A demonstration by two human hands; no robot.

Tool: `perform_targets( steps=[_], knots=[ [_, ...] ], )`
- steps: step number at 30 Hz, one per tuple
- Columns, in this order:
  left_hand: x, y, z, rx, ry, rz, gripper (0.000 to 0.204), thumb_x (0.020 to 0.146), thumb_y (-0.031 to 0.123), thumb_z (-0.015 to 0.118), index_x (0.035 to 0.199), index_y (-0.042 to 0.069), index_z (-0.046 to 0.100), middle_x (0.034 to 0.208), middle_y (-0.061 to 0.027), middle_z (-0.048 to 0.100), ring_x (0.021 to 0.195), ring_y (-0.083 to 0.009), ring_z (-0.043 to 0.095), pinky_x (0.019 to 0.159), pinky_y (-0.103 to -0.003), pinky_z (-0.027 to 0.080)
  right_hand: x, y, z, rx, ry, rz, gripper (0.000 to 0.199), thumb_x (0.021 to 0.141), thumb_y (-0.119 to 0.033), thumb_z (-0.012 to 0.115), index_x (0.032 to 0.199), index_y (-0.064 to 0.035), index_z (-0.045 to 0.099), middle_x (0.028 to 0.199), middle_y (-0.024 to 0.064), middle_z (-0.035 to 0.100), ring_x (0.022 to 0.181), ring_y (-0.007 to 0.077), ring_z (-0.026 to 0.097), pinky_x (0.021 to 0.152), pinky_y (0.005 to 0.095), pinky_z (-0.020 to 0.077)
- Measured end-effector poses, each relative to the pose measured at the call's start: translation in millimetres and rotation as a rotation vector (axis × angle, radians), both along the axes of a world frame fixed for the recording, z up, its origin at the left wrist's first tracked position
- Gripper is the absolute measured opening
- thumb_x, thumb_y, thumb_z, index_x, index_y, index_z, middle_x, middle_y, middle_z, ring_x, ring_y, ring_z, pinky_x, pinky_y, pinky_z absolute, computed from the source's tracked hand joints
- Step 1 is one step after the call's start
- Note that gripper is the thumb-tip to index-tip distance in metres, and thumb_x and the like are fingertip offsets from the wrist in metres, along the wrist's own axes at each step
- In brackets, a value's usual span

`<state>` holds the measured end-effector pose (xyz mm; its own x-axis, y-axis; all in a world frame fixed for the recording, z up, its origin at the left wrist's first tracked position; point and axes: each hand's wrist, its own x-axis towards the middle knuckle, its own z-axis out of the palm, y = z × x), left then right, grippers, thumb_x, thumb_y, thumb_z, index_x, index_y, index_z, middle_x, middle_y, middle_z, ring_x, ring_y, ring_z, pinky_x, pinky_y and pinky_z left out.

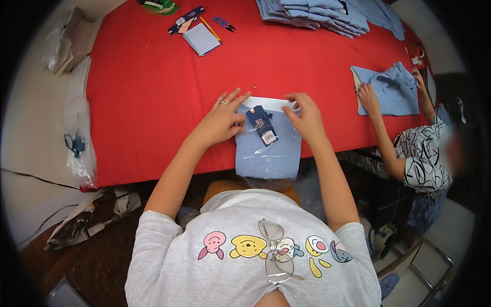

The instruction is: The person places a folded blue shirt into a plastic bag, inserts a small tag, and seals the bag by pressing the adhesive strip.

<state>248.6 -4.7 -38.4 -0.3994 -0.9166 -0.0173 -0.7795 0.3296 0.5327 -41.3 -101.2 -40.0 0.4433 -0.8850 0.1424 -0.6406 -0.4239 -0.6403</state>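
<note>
Red table [148, 102], rear left: loose tags [186, 19], a notepad [202, 40], yellow pencil [210, 29] and blue snips [224, 23]; left hand [219, 123], fingers spread, at the upper left corner of a folded blue shirt [255, 165], which lies at the near table edge in clear plastic [246, 155]; done: folded, bagged and tagged; left, by judgement: the top end, where a white strip [268, 103] shows, whether sealed cannot be told; on the shirt, one dark blue tag [258, 118], pale print and a white barcode sticker [268, 136], wording not transcribed; right hand [308, 120], fingers bent at the upper right corner, whether pinching cannot be told; behind, a shirt stack [317, 15]; far right, a co-worker's hands [369, 100] at another shirt [401, 101]
</note>
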Motion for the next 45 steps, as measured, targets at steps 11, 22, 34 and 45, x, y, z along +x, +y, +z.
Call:
perform_targets(
  steps=[11, 22, 34, 45],
  knots=[
    [-16.3, 37.5, 6.4, -0.050, 0.228, 0.003, 0.016, 0.098, 0.015, 0.076, 0.091, 0.002, 0.070, 0.125, -0.0076, 0.076, 0.114, -0.0302, 0.068, 0.113, -0.047, 0.049, 47.3, -33.8, -52.2, 0.780, -0.247, -0.007, 0.020, 0.089, -0.008, 0.088, 0.105, -0.0031, 0.076, 0.081, -0.0009, 0.071, 0.069, 0.0066, 0.061, 0.066, 0.0223, 0.0516],
    [-15.2, 34.2, 0.7, -0.154, 0.248, 0.206, 0.014, 0.099, 0.017, 0.074, 0.098, 0.003, 0.074, 0.119, -0.0066, 0.076, 0.112, -0.0314, 0.069, 0.109, -0.046, 0.051, 19.5, -28.0, -29.9, 0.898, -0.238, 0.308, 0.015, 0.096, -0.004, 0.079, 0.111, -0.0008, 0.079, 0.093, 0.0031, 0.080, 0.081, 0.0094, 0.072, 0.075, 0.0206, 0.0548],
    [-2.5, 6.5, -38.0, -0.089, 0.123, 0.162, 0.023, 0.099, 0.020, 0.076, 0.088, 0.001, 0.068, 0.165, -0.0164, 0.053, 0.153, -0.0386, 0.047, 0.125, -0.051, 0.038, -29.2, -14.1, 21.9, 0.400, 0.337, 0.309, 0.021, 0.075, -0.013, 0.090, 0.093, -0.0067, 0.082, 0.091, 0.0064, 0.074, 0.093, 0.0231, 0.067, 0.086, 0.0380, 0.0551],
    [6.6, -29.0, -43.4, 0.136, 0.206, 0.132, 0.024, 0.101, 0.019, 0.074, 0.088, 0.000, 0.065, 0.160, -0.0176, 0.057, 0.147, -0.0388, 0.050, 0.123, -0.050, 0.039, -45.3, -28.3, -29.5, 0.162, 0.013, 0.263, 0.016, 0.084, -0.005, 0.081, 0.092, -0.0022, 0.067, 0.124, 0.0100, 0.073, 0.119, 0.0303, 0.063, 0.105, 0.0472, 0.0495]
  ],
)
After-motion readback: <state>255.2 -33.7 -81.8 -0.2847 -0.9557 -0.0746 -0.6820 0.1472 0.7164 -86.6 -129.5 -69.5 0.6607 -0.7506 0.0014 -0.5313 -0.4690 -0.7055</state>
